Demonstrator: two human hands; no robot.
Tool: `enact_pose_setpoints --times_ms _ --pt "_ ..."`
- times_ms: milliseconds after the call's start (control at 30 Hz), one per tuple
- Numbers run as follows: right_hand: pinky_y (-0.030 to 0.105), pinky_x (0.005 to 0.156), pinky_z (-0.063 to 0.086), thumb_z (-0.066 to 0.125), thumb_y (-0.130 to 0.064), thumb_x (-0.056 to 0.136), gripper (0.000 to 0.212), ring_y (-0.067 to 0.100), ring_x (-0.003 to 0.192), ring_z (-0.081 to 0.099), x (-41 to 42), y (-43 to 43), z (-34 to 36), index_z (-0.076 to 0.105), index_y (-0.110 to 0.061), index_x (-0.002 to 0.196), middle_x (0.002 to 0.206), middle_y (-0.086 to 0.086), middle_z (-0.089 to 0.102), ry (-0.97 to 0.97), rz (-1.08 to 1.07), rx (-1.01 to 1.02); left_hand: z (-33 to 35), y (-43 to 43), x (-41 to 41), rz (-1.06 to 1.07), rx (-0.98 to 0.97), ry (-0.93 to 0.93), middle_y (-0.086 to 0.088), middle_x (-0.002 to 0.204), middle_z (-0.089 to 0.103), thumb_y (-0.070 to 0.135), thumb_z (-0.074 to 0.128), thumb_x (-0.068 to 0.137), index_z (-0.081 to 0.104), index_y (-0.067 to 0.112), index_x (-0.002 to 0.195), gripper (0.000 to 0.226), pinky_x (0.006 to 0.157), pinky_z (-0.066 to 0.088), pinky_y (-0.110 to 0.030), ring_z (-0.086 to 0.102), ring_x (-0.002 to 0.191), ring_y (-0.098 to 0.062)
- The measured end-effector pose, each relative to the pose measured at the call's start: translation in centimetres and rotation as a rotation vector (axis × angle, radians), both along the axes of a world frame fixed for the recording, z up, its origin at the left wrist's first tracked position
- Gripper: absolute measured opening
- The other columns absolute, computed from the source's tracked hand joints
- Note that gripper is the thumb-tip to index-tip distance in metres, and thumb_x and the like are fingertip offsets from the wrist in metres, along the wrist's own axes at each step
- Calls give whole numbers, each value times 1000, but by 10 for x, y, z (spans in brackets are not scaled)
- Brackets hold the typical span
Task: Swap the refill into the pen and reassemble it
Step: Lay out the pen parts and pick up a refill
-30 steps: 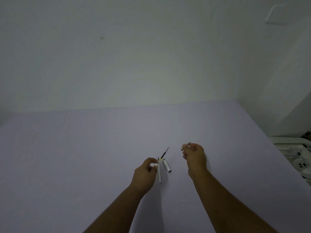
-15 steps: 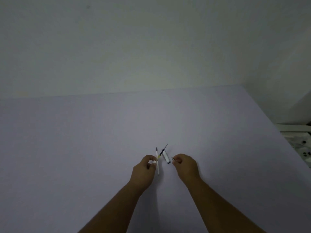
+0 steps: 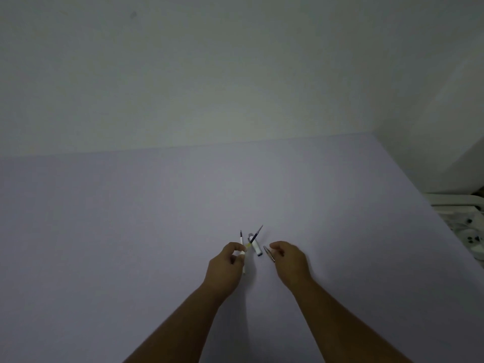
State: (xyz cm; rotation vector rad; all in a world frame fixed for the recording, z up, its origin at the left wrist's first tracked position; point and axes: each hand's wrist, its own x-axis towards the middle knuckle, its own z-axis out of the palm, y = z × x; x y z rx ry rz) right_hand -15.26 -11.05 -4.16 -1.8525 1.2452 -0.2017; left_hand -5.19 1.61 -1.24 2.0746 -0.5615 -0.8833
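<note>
My left hand (image 3: 225, 265) pinches a thin white pen barrel (image 3: 244, 267) that stands nearly upright, with a dark tip (image 3: 241, 235) poking out of its top. A dark refill (image 3: 256, 235) slants up and to the right from the same fingertips; its lower end looks yellowish. A short white pen piece (image 3: 256, 248) lies on the lilac table (image 3: 131, 231) between my hands. My right hand (image 3: 289, 260) is curled, its fingertips on a small metal tip piece (image 3: 269, 254) low over the table.
A plain wall rises behind the table's far edge. Off the table's right edge, lower down, sits a white plastic appliance (image 3: 468, 231) with cables.
My right hand has come down and to the left with the metal piece, close to the white piece on the table. My left hand has kept its grip.
</note>
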Motion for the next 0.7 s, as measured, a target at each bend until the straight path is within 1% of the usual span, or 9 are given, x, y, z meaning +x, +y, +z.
enact_pose_setpoints --times_ms 100,233,367,467,600,700 --pt "31 100 43 51 -12 93 28 26 115 59 -3 -2 1 64 -3 117 122 14 66 -13 -7 17 0 -1 -2 6 -8 8 -5 77 64 23 47 95 60 26 99 15 56 43 -24 56 64 -19" --pt "32 101 44 51 -9 93 27 27 114 59 -5 -4 0 64 -2 116 122 15 65 -43 -56 64 1 -3 -3 1 -9 9 -9 83 67 22 46 95 60 26 99 15 56 43 -23 57 63 -16" --pt "34 102 45 51 -7 92 27 27 115 59 -6 -7 -3 64 -3 116 122 15 65 -36 -73 94 0 -5 -6 -5 -12 6 -16 92 70 24 46 95 60 27 99 15 63 46 -25 59 70 -19" --pt "35 103 45 51 -7 92 27 28 115 59 -7 -9 -3 64 -3 115 122 15 65 -50 -87 109 1 -7 -6 -15 -16 0 -14 92 69 25 46 95 60 25 101 16 63 46 -24 60 73 -20" --pt "35 101 46 51 -6 92 26 27 114 59 -7 -9 -1 64 -4 115 121 15 65 -63 -108 132 0 -9 -5 -27 -21 -5 -7 83 64 23 46 95 59 26 99 15 63 46 -25 58 71 -19" --pt "35 101 46 51 -6 92 26 28 113 59 -7 -9 0 64 -5 114 121 16 65 -72 -113 148 2 -10 -6 -28 -16 -11 -8 83 64 22 46 95 59 27 98 14 63 45 -24 57 70 -20"
